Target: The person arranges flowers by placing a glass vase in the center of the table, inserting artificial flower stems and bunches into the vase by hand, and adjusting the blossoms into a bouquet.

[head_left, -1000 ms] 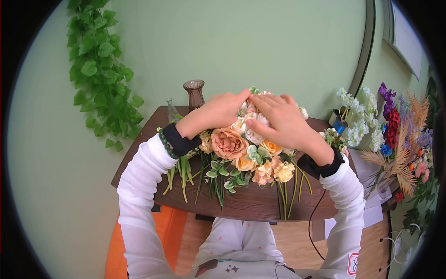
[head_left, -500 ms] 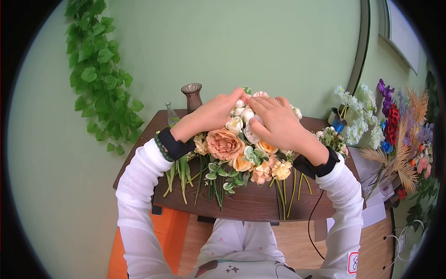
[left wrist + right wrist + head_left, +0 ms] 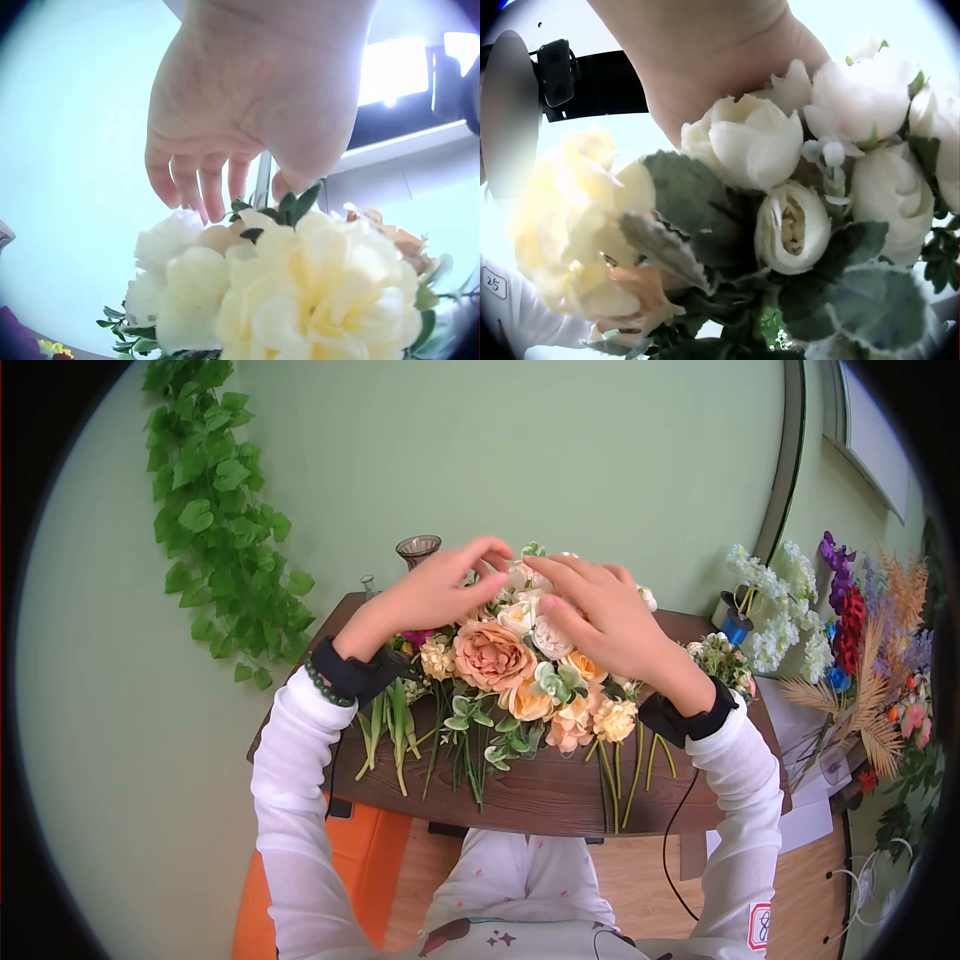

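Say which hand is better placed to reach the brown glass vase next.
Probably the left hand: it is nearer the vase and looks empty, while the right hand is farther away, over the bouquet.

- Beneath the bouquet (image 3: pixel 495 657): the table (image 3: pixel 540 800).
- Left of the bouquet and behind: the vase (image 3: pixel 418 550), with the bottle (image 3: pixel 370 587) farther left.
- Before the bouquet, on the table: stems (image 3: pixel 628 780), some to its left, some to its right.
- Just right of the bouquet: small flowers (image 3: pixel 720 660).
- Well right of the bouquet, past the table: tall flowers (image 3: pixel 850 630).
- Well left of the bouquet: the vine (image 3: pixel 215 520).
- Left of the bouquet and before it, lower than the table: the seat (image 3: pixel 290 870).
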{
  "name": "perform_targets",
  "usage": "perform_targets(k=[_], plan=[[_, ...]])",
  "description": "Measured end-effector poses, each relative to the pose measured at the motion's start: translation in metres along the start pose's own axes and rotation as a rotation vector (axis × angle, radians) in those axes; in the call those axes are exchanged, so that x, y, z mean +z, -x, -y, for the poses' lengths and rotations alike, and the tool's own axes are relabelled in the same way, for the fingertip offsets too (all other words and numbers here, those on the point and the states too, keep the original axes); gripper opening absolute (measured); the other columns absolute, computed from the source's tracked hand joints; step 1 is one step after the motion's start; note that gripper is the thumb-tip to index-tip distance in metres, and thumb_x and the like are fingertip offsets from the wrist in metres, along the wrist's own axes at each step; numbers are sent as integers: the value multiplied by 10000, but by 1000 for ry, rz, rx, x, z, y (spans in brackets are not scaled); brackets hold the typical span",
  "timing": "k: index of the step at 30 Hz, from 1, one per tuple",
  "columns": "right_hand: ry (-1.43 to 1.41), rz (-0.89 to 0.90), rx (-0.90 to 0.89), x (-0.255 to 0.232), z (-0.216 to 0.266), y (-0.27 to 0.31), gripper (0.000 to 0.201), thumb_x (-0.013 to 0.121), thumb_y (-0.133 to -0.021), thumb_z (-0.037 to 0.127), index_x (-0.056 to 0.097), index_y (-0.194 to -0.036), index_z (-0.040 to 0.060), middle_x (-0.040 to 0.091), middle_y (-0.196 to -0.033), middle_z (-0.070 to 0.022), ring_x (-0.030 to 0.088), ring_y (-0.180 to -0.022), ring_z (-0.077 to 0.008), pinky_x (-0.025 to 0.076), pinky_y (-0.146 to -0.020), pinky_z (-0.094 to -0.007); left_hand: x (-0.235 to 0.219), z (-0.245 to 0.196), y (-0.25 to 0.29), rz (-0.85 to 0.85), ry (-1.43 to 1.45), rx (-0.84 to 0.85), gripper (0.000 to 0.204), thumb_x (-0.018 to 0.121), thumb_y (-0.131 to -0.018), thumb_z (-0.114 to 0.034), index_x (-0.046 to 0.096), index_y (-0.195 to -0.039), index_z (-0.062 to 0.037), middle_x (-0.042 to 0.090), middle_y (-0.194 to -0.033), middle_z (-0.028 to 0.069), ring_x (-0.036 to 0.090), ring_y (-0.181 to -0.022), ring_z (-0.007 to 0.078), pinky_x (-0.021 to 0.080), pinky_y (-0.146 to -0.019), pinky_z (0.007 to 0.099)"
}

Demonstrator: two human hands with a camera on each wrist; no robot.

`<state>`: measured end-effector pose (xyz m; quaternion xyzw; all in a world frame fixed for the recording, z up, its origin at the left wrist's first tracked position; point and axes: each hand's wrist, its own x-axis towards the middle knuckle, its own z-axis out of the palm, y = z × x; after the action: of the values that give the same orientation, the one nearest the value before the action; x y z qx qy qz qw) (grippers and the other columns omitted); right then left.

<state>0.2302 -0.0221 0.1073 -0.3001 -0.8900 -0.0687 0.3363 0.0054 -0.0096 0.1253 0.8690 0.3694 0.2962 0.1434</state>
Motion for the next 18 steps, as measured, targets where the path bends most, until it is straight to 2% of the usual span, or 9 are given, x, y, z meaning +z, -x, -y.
perform_targets(k=[3,7,9,11,12,13,14,17,18], plan=[[3,-76,-18,0,-3,0,389,379,-921,318,492,-1226,106,531,-1158,-158,476,-1102,-297,276,-964,-409,-8,21,14,-103,116,-34,283,444,-922,-207,450,-1152,-43,529,-1092,68,501,-984,138,417,-854,291],[-85,-166,19,-3,-11,1,378,368,-923,305,534,-1179,83,517,-1189,-166,467,-1120,-298,266,-977,-414,-4,73,42,-200,202,-133,250,427,-918,-145,459,-1141,-37,536,-1078,57,520,-976,143,416,-863,281],[-179,-234,76,-8,-18,3,370,361,-929,278,553,-1146,48,511,-1203,-175,465,-1133,-281,279,-984,-383,10,89,61,-175,218,-307,248,419,-901,-88,458,-1135,-16,537,-1070,63,521,-973,124,407,-878,275],[-292,-273,122,-15,-20,7,364,360,-932,262,556,-1131,28,520,-1191,-171,468,-1132,-265,293,-978,-360,23,75,76,-86,135,-409,294,442,-865,-23,445,-1158,-4,538,-1085,76,518,-996,135,402,-890,279],[-404,-309,171,-19,-22,10,359,359,-935,246,558,-1116,8,530,-1179,-168,470,-1131,-249,306,-973,-336,42,100,85,-102,133,-267,366,499,-815,-18,425,-1172,5,549,-1086,95,544,-935,130,437,-831,269],[-405,-309,170,-20,-28,13,359,359,-935,246,558,-1116,8,530,-1179,-168,470,-1131,-249,306,-973,-336,54,96,88,-66,302,-202,445,546,-771,0,415,-1197,14,541,-1127,119,536,-1013,159,421,-876,284],[-425,-363,203,-19,-35,18,354,364,-937,241,558,-1105,-3,542,-1158,-155,472,-1124,-233,313,-968,-318,60,92,93,19,185,-207,488,587,-762,-28,416,-1218,8,521,-1171,147,496,-1096,191,390,-924,304],[-502,-437,291,-16,-52,34,323,374,-933,213,564,-1066,-12,563,-1111,-119,483,-1090,-200,325,-957,-304,82,74,92,251,-24,-412,508,637,-776,-99,433,-1235,-20,488,-1228,148,459,-1133,243,361,-961,326],[-540,-461,375,-14,-54,40,291,383,-921,189,563,-1040,-7,565,-1071,-96,489,-1046,-181,336,-931,-289,91,74,92,252,-20,-410,508,637,-776,-99,433,-1235,-20,488,-1228,148,459,-1133,243,361,-961,326]])
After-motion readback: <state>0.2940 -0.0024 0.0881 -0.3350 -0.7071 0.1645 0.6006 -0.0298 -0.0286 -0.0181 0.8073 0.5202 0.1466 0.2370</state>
